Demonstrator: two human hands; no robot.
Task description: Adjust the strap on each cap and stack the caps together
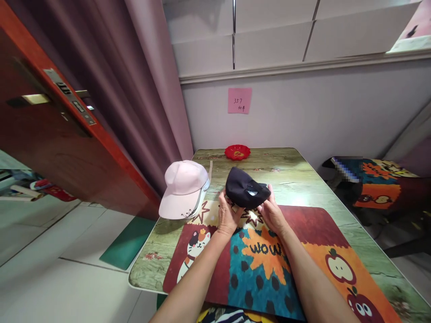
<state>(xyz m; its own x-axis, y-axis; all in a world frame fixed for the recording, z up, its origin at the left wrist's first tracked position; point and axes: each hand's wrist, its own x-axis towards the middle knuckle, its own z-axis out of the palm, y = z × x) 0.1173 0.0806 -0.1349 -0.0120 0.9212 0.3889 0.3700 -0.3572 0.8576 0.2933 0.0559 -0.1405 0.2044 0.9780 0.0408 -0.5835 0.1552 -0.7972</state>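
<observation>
Both hands hold a black cap (243, 188) above the far edge of a colourful mat. My left hand (229, 214) grips its left side, with the thumb underneath. On the other side, my right hand (272, 211) has its fingers against the right edge of the cap. A small light patch shows on the dark cloth, too small to make out. To the left of my left hand, a pale pink cap (185, 177) sits on the table, its brim toward the front left. Dark marks show near its brim, and something white lies beneath its right side.
The mat (310, 220) covers the near part of a wood-patterned table (286, 163). A red scalloped dish (237, 152) stands at the back, below a pink note (239, 100) on the wall. A door (67, 121) and a curtain (148, 89) are on the left; a stool-like seat (380, 184) is at right.
</observation>
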